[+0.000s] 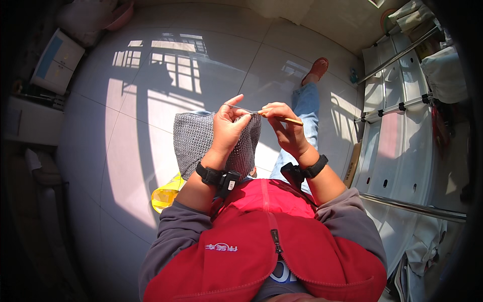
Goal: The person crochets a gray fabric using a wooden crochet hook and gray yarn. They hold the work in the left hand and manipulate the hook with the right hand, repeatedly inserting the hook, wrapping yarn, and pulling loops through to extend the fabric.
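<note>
My left hand (231,122) pinches the top edge of a grey crocheted piece (194,139), which hangs down over my lap. A strand of grey yarn (239,108) runs from its raised fingers towards the hook. In my right hand (283,122) is a crochet hook (289,120) with a yellowish handle. The hook's tip meets the work's edge close to my left thumb; the stitch there is too small to make out. Both wrists wear black straps with small devices.
A yellow bag (165,194) lies beside my left forearm. To the right stands a metal-framed rack (396,151) with cloths on it. A small white and blue cabinet (58,62) is at the upper left, near a pink basin (121,17). Tiled floor (211,83) shows ahead.
</note>
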